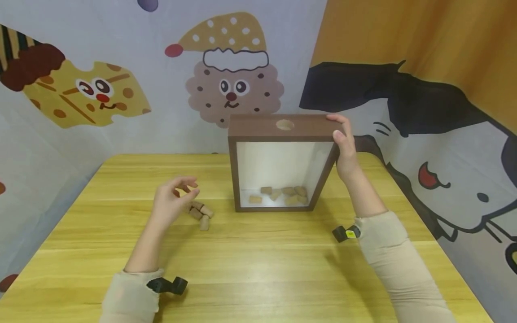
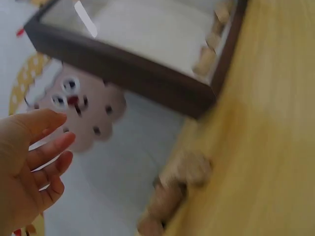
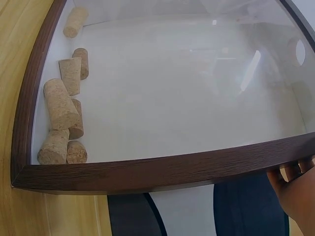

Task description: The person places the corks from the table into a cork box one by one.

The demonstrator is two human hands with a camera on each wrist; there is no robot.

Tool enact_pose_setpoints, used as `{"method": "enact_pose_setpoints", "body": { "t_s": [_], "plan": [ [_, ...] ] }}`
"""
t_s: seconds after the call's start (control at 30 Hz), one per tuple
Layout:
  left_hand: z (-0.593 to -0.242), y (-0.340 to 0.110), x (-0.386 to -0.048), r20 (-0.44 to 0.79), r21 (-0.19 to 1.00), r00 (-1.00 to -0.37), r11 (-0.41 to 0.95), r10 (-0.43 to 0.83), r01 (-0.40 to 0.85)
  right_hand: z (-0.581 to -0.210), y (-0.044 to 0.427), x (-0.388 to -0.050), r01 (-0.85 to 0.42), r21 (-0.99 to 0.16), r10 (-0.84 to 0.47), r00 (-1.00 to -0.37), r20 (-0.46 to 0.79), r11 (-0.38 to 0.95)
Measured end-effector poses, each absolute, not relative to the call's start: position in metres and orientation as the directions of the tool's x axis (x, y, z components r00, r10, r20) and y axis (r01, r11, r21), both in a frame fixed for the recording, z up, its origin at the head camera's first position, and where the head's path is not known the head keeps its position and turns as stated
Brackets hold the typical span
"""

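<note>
Box gripped by right hand; corks beside relaxed, empty left hand could be scattered if brushed.

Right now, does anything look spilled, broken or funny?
Nothing stands out as odd. Small tan cylindrical corks lie bunched on the yellow wooden table, and the brown, clear-fronted rectangular box stands upright, uncracked as far as I see, held by the right hand.

Left grip low with loosely bent fingers, right grip higher, thumb just below forefinger
</note>
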State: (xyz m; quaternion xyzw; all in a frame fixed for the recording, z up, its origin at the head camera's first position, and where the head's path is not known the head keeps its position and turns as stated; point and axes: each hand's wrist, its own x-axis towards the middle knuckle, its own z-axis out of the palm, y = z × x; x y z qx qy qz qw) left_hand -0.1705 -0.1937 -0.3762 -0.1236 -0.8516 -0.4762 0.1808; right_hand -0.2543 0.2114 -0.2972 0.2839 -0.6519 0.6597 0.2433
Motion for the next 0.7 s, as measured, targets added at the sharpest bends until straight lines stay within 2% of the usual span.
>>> {"method": "enact_pose_setpoints", "body": {
  "t_s": [0.4, 0.7],
  "plan": [
    [-0.413, -0.237, -0.18, 0.199, 0.806, -0.976, 0.552, 0.087, 0.214, -0.297, 0.21, -0.256, -0.679, -0.733, -0.053, -0.731, 0.681, -0.047],
    [-0.439, -0.248, -0.188, 0.128, 0.797, -0.987, 0.582, 0.1, 0.162, -0.296, 0.212, -0.253, -0.669, -0.743, -0.06, -0.742, 0.668, -0.006]
  ]
}}
